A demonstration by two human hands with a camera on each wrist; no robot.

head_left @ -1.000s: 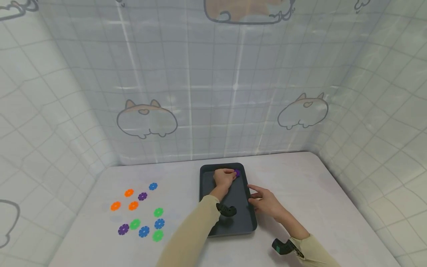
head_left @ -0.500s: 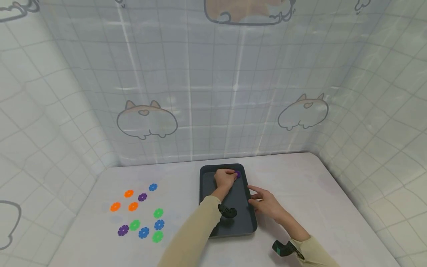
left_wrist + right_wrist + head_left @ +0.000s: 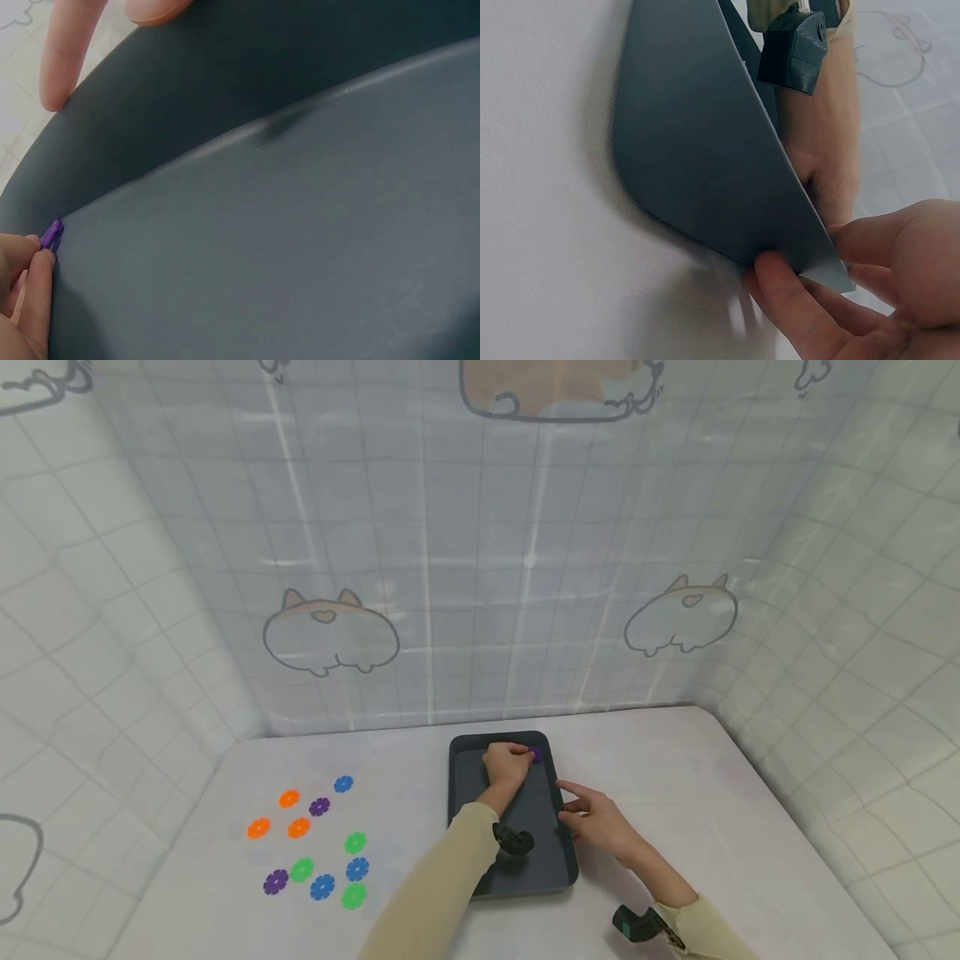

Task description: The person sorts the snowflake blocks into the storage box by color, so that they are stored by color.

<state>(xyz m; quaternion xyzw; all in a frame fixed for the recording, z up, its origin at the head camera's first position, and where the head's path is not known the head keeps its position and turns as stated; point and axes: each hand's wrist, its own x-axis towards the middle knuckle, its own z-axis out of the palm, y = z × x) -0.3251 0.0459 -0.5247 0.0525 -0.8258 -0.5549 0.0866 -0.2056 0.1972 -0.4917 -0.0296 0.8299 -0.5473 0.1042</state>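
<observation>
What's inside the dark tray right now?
In the dark tray, the left hand pinches a purple piece near the far right corner. Whatever lies directly under that hand and the left sleeve is covered, so I can't tell.

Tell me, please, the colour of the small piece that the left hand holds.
The piece is purple; the left wrist view shows it best.

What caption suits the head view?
Left hand pinches a purple piece inside a dark tray; right hand touches it outside; colorful discs lie nearby.

Tray (image 3: 543,814) – dark grey; piece (image 3: 536,755) inside – purple; sleeves (image 3: 429,893) beige; backdrop (image 3: 480,568) grey-gridded
</observation>
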